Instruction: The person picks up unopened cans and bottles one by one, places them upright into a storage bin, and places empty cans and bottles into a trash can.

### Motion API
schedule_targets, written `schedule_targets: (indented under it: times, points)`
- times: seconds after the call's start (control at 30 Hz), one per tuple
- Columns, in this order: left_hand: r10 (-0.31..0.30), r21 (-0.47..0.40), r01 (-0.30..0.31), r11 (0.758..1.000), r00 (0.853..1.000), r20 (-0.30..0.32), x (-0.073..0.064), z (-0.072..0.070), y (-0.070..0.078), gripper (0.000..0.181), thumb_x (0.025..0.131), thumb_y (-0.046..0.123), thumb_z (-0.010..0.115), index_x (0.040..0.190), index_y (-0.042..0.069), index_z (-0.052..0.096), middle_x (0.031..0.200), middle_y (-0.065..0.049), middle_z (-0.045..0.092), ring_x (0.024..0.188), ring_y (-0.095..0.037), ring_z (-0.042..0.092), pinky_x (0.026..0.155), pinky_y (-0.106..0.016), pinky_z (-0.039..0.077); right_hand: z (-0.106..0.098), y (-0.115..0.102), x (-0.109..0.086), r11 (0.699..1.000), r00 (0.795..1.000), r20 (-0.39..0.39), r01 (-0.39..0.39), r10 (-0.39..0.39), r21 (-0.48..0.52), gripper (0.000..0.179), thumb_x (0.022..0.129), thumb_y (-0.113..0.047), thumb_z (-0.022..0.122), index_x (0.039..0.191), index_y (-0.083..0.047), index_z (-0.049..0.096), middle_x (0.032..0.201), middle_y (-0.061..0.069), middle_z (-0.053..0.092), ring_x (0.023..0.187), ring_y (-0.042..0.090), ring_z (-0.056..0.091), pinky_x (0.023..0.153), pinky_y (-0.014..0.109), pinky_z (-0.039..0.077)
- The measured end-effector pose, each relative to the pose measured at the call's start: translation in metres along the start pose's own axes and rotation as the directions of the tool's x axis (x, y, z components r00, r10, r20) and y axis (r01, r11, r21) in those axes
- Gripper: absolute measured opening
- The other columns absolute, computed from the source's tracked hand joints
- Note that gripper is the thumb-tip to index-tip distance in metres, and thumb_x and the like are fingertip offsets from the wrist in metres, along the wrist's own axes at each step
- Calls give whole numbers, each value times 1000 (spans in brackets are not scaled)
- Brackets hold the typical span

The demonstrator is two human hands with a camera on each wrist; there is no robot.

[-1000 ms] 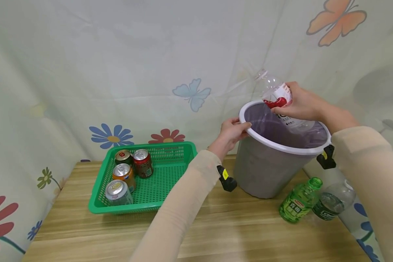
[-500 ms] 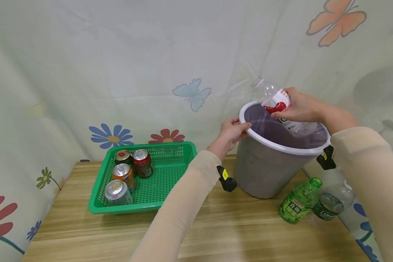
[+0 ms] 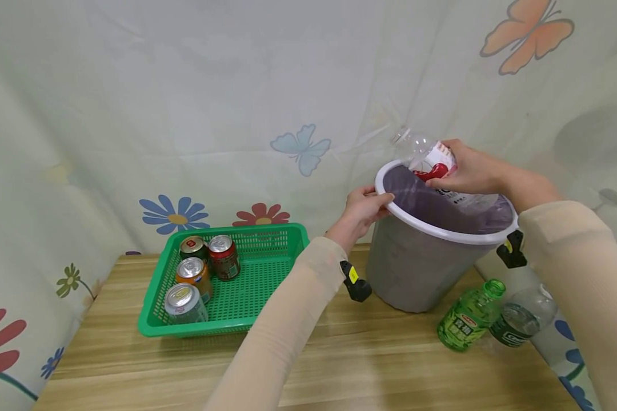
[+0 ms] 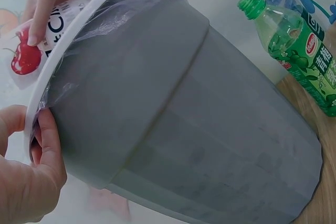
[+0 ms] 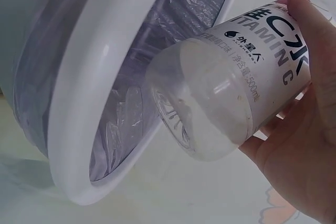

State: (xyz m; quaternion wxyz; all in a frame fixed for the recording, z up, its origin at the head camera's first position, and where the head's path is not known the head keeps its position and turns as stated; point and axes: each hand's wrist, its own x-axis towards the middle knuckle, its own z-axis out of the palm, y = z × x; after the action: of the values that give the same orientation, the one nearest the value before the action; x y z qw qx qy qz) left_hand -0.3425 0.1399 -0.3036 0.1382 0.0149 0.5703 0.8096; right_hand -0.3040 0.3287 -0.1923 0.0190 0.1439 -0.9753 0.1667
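My right hand [image 3: 475,168] grips a clear plastic bottle [image 5: 202,95] with a white label and cherry picture. It lies tilted over the mouth of a grey trash can [image 3: 416,268], its base lower than its neck. In the right wrist view the bottle's base is right by the white rim [image 5: 86,72] and the liner. At the can's left side my left hand [image 3: 362,208] pinches the rim, thumb on top and fingers beneath. A thin purplish liner bag [image 3: 408,197] covers the inside of the can.
Right of the can stand a green-tinted bottle [image 3: 468,317] and a clear bottle with a dark label [image 3: 524,314]. On the left a green plastic basket [image 3: 262,274] holds several drink cans [image 3: 223,257]. All rest on a wood-grain table [image 3: 349,365] before a patterned curtain [image 3: 211,103].
My right hand has lowered the bottle slightly into the can's mouth, and its neck has dipped and shifted a little left. My left hand stays on the rim.
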Motion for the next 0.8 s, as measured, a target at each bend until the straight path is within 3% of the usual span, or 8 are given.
schedule_targets:
  times: [0.33,0.5,0.8]
  points:
    - [-2,23,3,1000,1000,-9,-1,0,0,41,81,5,69,119,3,54,91,-4,64,76,-16,62,76,-31,54,4,1,-1,999,999,30,-9,10,-43,85,82,-37,67,141,-1,16,118,25,46,101,36,50,84,49,42]
    - [-3,21,3,1000,1000,-11,-1,0,0,41,81,6,69,119,3,55,92,-5,65,76,-16,63,74,-30,55,2,0,-1,1000,999,48,2,-2,-14,85,85,-35,64,146,-8,11,131,30,39,117,46,41,94,59,35]
    - [-6,4,6,1000,1000,-4,1,0,1,42,81,5,69,120,3,54,97,-6,66,77,-16,63,75,-30,55,-3,-1,-4,1000,997,74,-7,9,-26,83,90,-45,53,149,-13,4,143,29,26,128,47,29,99,62,26]
